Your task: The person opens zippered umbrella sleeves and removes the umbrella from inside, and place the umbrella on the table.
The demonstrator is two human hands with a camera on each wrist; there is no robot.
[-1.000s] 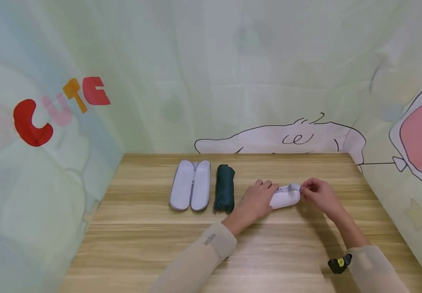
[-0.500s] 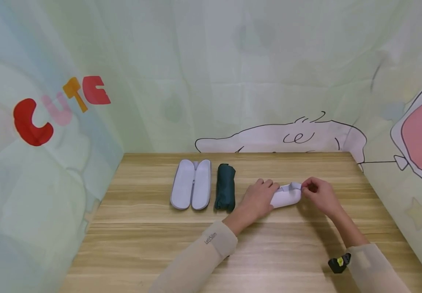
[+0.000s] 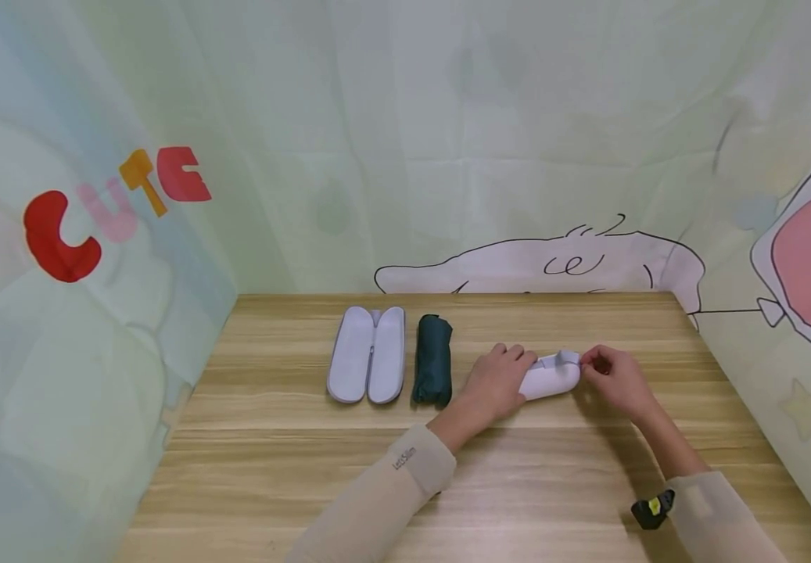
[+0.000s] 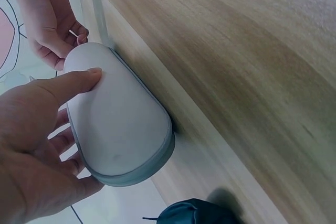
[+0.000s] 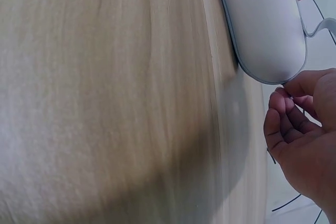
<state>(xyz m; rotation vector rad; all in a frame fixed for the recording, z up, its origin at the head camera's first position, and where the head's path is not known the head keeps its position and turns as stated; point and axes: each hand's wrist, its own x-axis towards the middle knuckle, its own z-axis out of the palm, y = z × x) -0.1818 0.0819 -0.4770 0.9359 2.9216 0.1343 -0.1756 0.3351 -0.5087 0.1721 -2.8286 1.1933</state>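
Note:
A white glasses case (image 3: 551,382) with rounded ends and a grey edge lies on the table at centre right. My left hand (image 3: 495,383) grips its left part, with the thumb (image 4: 84,82) laid across the white shell (image 4: 123,124) in the left wrist view. At the case's other end, my right hand (image 3: 618,381) pinches a tiny zipper pull (image 5: 285,86) between thumb and forefinger; the fingertips mostly hide it. A grey strap (image 5: 321,27) loops out from the case's edge.
To the left, a second case (image 3: 350,356) lies spread open with its pale lining up. Beside it is a rolled dark green folding umbrella (image 3: 433,361). A printed curtain (image 3: 405,156) rises behind the wooden table (image 3: 278,477).
Compared with one second ago, my right hand sits very slightly further right. My left hand keeps its grip on the case, and the other things lie as before.

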